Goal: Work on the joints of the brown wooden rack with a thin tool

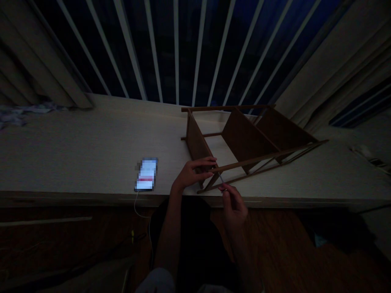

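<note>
A brown wooden shelf rack [250,160] lies on its side on the pale ledge, its boards standing on edge between thin posts. My left hand [191,173] grips the near left corner of the rack, thumb and fingers on either side of the post end. Just right of it, my right hand [234,205] pinches a thin metal tool [221,178], which looks like a hex key. The tool's tip reaches up to the near post by the corner. Darkness hides the exact contact there and the tool's end inside my fingers.
A lit phone [147,174] lies on the ledge [91,150] to the left, with a white cable [136,207] hanging over the front edge. White window bars [176,53] rise behind, between curtains [39,53]. A dark bundle [339,230] sits on the wooden floor at right.
</note>
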Tool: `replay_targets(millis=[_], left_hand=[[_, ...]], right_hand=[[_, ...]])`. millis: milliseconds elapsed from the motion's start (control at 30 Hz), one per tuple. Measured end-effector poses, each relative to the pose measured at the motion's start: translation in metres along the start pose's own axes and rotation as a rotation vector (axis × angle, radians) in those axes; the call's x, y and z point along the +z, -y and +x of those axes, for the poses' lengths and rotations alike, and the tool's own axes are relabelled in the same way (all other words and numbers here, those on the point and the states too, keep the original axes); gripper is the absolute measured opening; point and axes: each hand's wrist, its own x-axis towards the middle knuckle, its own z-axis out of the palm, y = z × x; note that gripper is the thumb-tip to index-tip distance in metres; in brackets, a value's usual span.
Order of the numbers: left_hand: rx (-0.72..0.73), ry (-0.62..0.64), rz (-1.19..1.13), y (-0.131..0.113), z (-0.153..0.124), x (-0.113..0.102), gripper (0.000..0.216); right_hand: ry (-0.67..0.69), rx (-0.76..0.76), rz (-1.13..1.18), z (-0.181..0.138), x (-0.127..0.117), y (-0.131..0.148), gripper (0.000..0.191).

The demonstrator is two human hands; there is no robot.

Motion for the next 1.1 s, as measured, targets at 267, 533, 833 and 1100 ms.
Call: replay_targets(millis=[267,533,833,1100], left_hand=[[-0.01,0.01,-0.016,-0.0003,-0.0005,-0.0005,0.034],[-0.003,0.006,-0.012,0.0011,-0.0005,-0.0004,0.034],[-0.001,0.006,-0.011,-0.0007,0.0003,-0.0005,0.034],[-0.011,0.007,-0.012,0.0017,-0.0006,-0.0002,0.035]], right_hand=[[-0.073,0.042,-0.021,-0.002,0.0029,-0.0043,0.014],[-0.063,0.033,-0.005,-0.001,0.0027,-0.0053,0.012],[-0.051,0.083,-0.004,-0.0045,0.001,-0.0043,0.015],[-0.07,0.092,0.019,-0.0043,0.0025,-0.0085,0.014]])
